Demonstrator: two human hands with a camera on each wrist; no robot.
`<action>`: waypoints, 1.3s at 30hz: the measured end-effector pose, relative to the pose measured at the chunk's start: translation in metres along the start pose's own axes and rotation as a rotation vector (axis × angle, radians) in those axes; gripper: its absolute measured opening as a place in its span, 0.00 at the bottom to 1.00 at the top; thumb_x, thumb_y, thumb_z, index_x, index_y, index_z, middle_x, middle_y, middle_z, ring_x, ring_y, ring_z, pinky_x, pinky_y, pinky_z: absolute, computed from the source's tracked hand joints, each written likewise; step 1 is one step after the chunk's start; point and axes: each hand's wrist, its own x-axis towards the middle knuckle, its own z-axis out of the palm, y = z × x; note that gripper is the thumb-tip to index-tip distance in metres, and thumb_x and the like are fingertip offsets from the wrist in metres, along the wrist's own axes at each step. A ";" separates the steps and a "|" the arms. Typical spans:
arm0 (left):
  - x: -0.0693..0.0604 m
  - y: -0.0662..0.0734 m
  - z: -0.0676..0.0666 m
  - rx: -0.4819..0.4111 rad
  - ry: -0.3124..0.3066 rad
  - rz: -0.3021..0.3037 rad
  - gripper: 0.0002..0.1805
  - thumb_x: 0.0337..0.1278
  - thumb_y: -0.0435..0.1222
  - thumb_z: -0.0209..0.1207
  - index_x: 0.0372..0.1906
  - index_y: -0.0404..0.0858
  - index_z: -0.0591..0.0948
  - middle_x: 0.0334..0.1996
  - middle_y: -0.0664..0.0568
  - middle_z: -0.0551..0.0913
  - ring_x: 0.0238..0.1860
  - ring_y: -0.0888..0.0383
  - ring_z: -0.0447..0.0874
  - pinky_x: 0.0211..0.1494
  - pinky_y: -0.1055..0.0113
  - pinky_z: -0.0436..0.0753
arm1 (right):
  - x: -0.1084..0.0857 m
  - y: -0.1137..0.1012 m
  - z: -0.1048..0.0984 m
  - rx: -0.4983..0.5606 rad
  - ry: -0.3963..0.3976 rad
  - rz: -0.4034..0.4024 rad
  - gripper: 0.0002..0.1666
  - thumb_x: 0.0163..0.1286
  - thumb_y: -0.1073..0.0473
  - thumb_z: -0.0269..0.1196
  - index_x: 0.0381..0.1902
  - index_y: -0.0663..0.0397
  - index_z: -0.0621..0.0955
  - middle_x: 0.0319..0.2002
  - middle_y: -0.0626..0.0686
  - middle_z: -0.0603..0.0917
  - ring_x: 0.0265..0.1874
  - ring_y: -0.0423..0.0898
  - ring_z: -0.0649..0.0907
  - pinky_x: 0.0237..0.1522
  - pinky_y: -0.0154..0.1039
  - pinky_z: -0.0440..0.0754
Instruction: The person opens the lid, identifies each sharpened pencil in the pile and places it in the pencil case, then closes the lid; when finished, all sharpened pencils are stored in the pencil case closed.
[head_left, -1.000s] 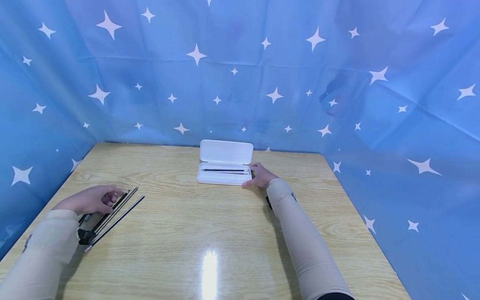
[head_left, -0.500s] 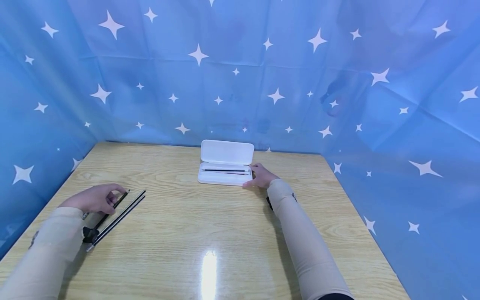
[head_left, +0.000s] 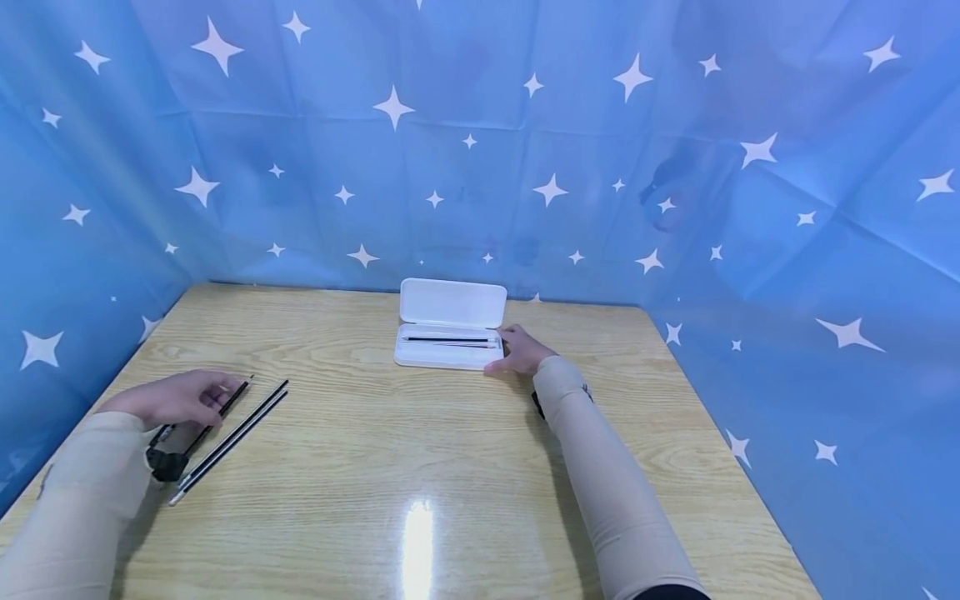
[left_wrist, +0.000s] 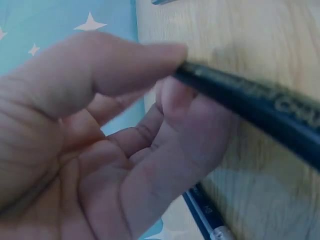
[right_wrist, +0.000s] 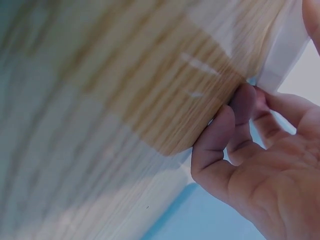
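Note:
On the left of the table, my left hand (head_left: pixel 176 398) pinches a dark pencil (head_left: pixel 234 398) between thumb and fingers. Gold lettering shows on this pencil (left_wrist: pixel 270 107) in the left wrist view. Beside it, two dark pencils (head_left: pixel 240 431) lie close together and nearly parallel. Part of another pencil (left_wrist: pixel 204 212) with a silver band shows below the fingers in the left wrist view. My right hand (head_left: pixel 523 353) grips the right end of a white pencil case (head_left: pixel 450 360), its lid (head_left: pixel 453 303) raised. A dark pencil (head_left: pixel 450 340) and a thinner reddish one lie inside.
The wooden table (head_left: pixel 390 450) ends at a blue star-patterned curtain (head_left: pixel 480 167) at the back and sides. The case stands close to the back edge. A bright light reflection (head_left: pixel 418 546) falls on the table's front part.
One loose pencil has shifted right and now lies alongside another. My left hand has moved slightly left, with a pencil in its pinch. The right hand and the case have stayed put.

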 end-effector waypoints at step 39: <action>-0.006 -0.003 -0.016 -0.340 0.005 0.129 0.41 0.76 0.32 0.53 0.78 0.24 0.42 0.56 0.46 0.78 0.51 0.58 0.84 0.47 0.56 0.86 | 0.005 0.001 0.001 0.002 -0.004 0.013 0.63 0.65 0.38 0.70 0.83 0.50 0.48 0.80 0.62 0.46 0.79 0.60 0.51 0.75 0.58 0.56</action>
